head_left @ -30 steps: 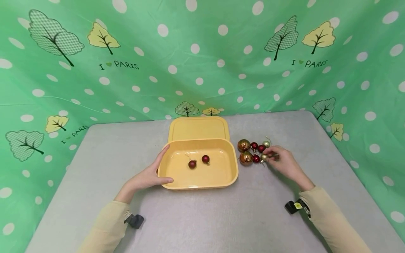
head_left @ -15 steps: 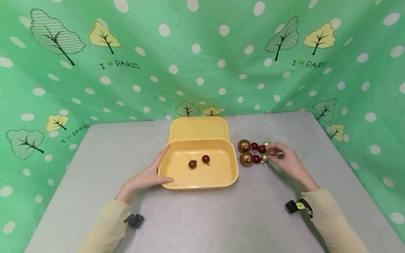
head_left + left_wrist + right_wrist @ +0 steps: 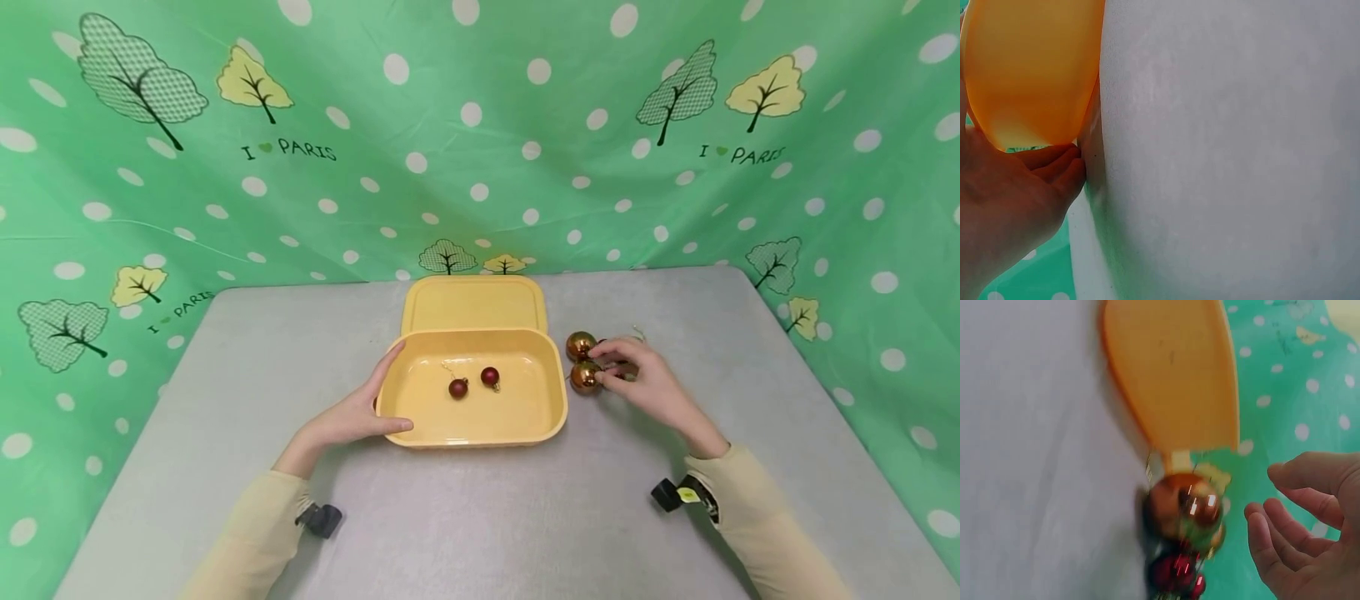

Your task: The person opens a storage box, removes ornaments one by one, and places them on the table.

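Note:
My left hand (image 3: 347,417) holds the left end of a yellow plastic box (image 3: 517,443), thumb over the near rim and fingers around the end wall. Two small dark red Christmas baubles (image 3: 458,389) lie apart on its floor. Over the cluster at the box's right hovers my right hand (image 3: 651,385), fingers slightly bent, thumb apart, nothing between them in the right wrist view. Just left of its fingertips sit two larger shiny copper-gold baubles (image 3: 585,377). Small red baubles (image 3: 1172,572) show in the right wrist view; in the head view the hand covers the smaller ones.
A yellow lid (image 3: 474,304) lies flat behind the box. The grey table (image 3: 480,525) extends to a green curtain (image 3: 480,150) with white dots and printed trees at the back and sides.
My right hand has moved left from the small gold and red baubles to above the cluster, beside the large baubles. The left hand keeps its hold on the box.

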Tool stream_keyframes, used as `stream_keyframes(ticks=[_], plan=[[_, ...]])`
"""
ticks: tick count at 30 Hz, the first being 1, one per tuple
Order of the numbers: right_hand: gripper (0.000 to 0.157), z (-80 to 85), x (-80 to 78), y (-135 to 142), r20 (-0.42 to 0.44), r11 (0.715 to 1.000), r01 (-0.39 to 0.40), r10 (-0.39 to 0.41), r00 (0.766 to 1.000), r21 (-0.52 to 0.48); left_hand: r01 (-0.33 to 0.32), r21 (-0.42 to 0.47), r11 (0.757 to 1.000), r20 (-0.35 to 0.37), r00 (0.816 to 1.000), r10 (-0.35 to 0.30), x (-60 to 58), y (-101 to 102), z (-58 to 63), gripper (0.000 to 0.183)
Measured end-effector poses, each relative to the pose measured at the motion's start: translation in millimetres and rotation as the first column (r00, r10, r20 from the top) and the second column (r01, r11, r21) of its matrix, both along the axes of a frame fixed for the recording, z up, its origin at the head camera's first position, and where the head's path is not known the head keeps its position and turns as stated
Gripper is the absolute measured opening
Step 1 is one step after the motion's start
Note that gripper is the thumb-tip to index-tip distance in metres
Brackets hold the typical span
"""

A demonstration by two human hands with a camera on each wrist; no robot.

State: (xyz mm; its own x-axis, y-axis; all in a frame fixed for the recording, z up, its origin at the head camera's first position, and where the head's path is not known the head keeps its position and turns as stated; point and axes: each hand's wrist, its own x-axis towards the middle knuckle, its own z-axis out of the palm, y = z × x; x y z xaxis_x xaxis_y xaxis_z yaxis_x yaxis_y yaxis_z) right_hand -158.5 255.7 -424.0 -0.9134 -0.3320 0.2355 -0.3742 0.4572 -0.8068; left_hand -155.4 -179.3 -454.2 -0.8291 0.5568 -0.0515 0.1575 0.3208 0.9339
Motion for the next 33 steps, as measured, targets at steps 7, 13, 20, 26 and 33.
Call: stream_keyframes(ticks=[7,13,20,26,33], plan=[[0.025,7.1,0.4,-31.7,-0.031,0.984,-0.125,0.122,0.992,-0.126,-0.001,-0.003,1.0,-0.006,1.0,0.001,-0.3,-0.9,-1.4,0.113],[0.024,7.1,-3.1,-55.3,-0.017,0.978,-0.177,0.176,0.984,-0.111,0.001,-0.004,1.0,-0.006,1.0,-0.001,-0.8,-1.0,-2.2,0.114],[0.024,2.1,-7.5,-73.9,0.0,0.959,-0.241,0.243,0.97,-0.15,-0.005,-0.01,1.0,-0.003,1.0,0.005,-0.9,-0.6,-2.3,0.114],[0.022,-3.0,-11.0,-85.5,-0.001,0.953,-0.265,0.267,0.964,-0.15,-0.004,-0.014,1.0,-0.004,1.0,0.004,-1.1,-0.6,-2.5,0.114],[0.022,-0.2,-13.8,-95.5,0.015,0.96,-0.254,0.257,0.966,-0.116,-0.001,-0.009,1.0,-0.01,1.0,0.001,-1.1,-0.7,-1.6,0.114]])
